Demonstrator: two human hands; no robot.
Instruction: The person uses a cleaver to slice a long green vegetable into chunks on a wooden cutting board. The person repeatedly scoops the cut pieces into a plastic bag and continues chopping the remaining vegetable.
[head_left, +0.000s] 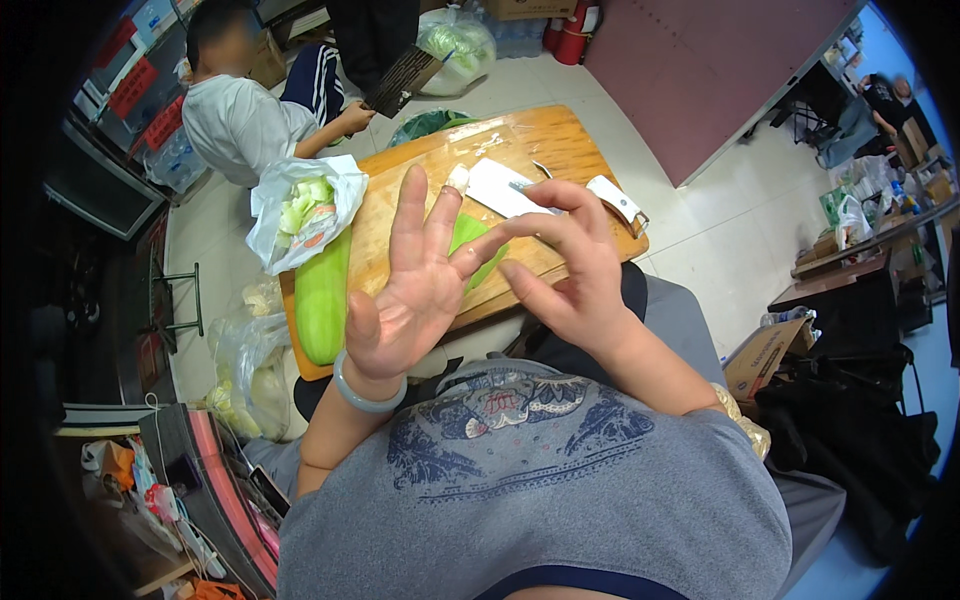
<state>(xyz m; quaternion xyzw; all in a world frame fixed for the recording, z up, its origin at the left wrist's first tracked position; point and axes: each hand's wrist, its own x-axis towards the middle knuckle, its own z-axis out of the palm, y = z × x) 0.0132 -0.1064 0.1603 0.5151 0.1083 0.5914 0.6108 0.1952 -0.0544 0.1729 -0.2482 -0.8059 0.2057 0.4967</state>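
Note:
Palm up and fingers spread, my left hand (412, 300) is raised over a wooden board (592, 161); one fingertip wears a white wrapping (457, 178), and a pale bangle (360, 396) circles the wrist. Just right of it, my right hand (574, 262) is half curled, its index fingertip near or on a left finger; whether they touch is unclear. I see nothing held in either. Below the hands lies a light green piece (487, 270). A long green gourd (322, 307) rests at the board's left, beside a plastic bag (262, 225) of cut pale green pieces. A white flat blade-like item (495, 191) lies behind my right hand.
Another person (240, 120) sits at the upper left, holding a dark flat piece (401, 79). A white-handled tool (615, 199) lies at the board's right. Bagged vegetables (454, 49) stand on the floor behind; another plastic bag (251, 375) is at the left. A cardboard box (765, 356) stands right.

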